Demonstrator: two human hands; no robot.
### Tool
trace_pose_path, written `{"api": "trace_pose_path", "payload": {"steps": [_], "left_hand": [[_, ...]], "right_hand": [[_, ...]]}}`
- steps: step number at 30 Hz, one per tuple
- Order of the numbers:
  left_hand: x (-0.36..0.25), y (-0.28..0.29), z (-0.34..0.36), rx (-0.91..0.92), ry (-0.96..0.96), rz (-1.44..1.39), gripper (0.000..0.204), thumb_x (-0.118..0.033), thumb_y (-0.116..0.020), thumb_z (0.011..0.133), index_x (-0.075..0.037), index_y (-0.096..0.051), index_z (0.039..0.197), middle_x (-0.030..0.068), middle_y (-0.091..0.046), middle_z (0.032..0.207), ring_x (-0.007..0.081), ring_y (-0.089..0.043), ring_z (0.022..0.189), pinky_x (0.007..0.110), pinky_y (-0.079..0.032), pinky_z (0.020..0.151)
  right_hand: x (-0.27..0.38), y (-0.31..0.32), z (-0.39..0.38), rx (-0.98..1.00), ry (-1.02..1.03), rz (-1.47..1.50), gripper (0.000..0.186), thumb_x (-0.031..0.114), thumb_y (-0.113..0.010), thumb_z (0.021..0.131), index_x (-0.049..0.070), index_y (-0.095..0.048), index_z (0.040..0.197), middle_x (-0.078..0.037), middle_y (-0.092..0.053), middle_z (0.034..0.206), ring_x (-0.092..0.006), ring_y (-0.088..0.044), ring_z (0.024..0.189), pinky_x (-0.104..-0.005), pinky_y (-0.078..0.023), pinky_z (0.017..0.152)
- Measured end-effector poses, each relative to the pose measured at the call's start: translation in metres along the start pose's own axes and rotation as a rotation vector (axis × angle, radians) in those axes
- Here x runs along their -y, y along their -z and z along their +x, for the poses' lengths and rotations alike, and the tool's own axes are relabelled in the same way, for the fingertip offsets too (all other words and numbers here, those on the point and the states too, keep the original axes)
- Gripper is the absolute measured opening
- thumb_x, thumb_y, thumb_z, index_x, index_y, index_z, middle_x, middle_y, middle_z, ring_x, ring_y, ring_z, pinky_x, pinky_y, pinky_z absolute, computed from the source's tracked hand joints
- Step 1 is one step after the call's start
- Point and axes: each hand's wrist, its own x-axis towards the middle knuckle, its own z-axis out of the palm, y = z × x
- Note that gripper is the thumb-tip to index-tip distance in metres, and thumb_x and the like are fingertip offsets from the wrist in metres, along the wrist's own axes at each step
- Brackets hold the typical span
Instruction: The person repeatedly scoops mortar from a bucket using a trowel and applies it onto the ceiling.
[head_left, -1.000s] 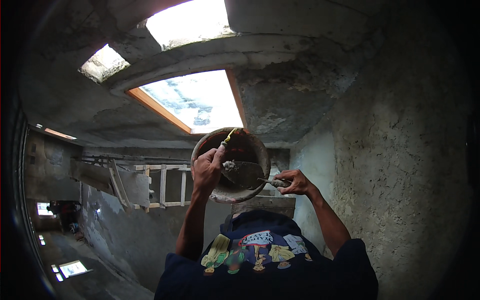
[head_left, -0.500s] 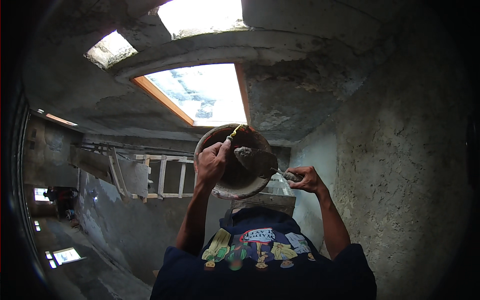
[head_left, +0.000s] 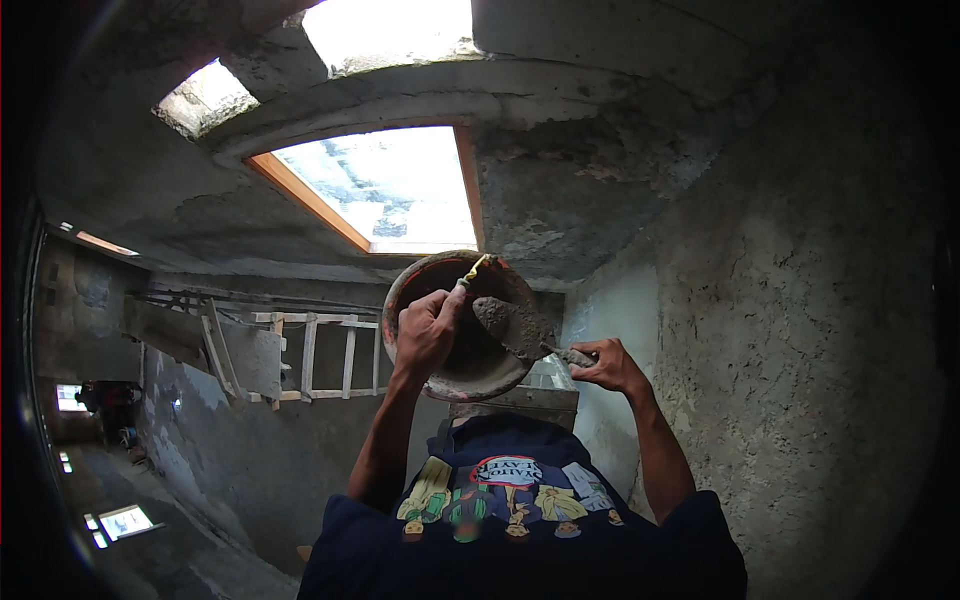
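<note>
A round, mortar-smeared bucket (head_left: pixel 480 385) hangs in front of my chest, its dark inside facing me. My left hand (head_left: pixel 425 333) is closed at its left side, gripping a short yellow cord (head_left: pixel 478 266) that runs to the far rim. In my right hand (head_left: pixel 608 366), fingers wrapped round the handle, is a trowel (head_left: pixel 575 357). Its blade lies over the bucket's mouth and carries a lump of grey mortar (head_left: pixel 505 322). How much mortar sits deeper in the bucket is too dark to tell.
Ahead is a bright wood-framed window (head_left: pixel 385 190) in a rough grey wall. A plastered wall (head_left: pixel 790 330) rises close on my right. Left of the bucket stands a wooden ladder-like frame (head_left: pixel 330 355). A wooden board (head_left: pixel 520 402) lies just below the bucket.
The view has shifted slightly, so the window and walls sit farther left. The trowel blade has turned a little and shows more mortar. Both hands keep their holds.
</note>
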Motion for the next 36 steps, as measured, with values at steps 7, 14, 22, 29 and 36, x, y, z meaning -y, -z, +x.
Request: {"api": "trace_pose_path", "payload": {"steps": [7,14,22,29,36], "left_hand": [[-0.003,-0.002,-0.001,-0.009,-0.011,0.049,0.045,-0.034,-0.057,0.097,0.003,-0.056,0.071,0.0028,-0.043,0.053,0.0061,-0.039,0.053,0.030,-0.034,0.049],[-0.004,-0.003,-0.003,-0.004,-0.025,0.038,0.043,-0.034,-0.057,0.097,0.003,-0.061,0.076,0.0041,-0.045,0.053,0.0067,-0.041,0.053,0.030,-0.035,0.049],[-0.011,-0.006,-0.005,0.015,-0.004,0.048,0.043,-0.035,-0.057,0.097,0.002,-0.063,0.078,0.0009,-0.044,0.053,0.0049,-0.039,0.053,0.029,-0.033,0.048],[0.002,-0.005,0.005,-0.012,-0.034,0.028,0.044,-0.035,-0.057,0.097,0.003,-0.058,0.073,0.0024,-0.043,0.054,0.0060,-0.039,0.054,0.030,-0.033,0.049],[0.019,0.012,0.021,-0.111,0.044,0.067,0.047,-0.037,-0.061,0.095,0.003,-0.059,0.070,0.0011,-0.041,0.052,0.0049,-0.039,0.055,0.029,-0.033,0.048]], "right_hand": [[0.008,0.005,-0.004,0.029,-0.046,-0.081,0.057,0.037,-0.077,0.071,0.002,-0.067,0.116,-0.022,-0.068,0.109,-0.0318,-0.068,0.101,-0.0333,-0.053,0.089],[0.011,0.007,-0.006,0.074,-0.024,-0.086,0.054,0.032,-0.076,0.072,-0.001,-0.068,0.113,-0.021,-0.070,0.104,-0.0280,-0.071,0.093,-0.0325,-0.054,0.085],[-0.017,0.001,-0.003,0.092,-0.063,-0.163,0.055,0.042,-0.071,0.074,0.011,-0.067,0.119,-0.017,-0.070,0.108,-0.0326,-0.068,0.098,-0.0363,-0.053,0.090],[-0.014,0.000,0.008,-0.030,0.010,-0.175,0.045,0.039,-0.073,0.076,0.006,-0.068,0.108,-0.016,-0.070,0.099,-0.0318,-0.069,0.091,-0.0381,-0.054,0.083],[-0.013,0.085,0.031,0.001,0.226,-0.227,0.046,0.039,-0.076,0.074,0.006,-0.072,0.104,-0.014,-0.072,0.096,-0.0286,-0.070,0.084,-0.0343,-0.055,0.076]]}}
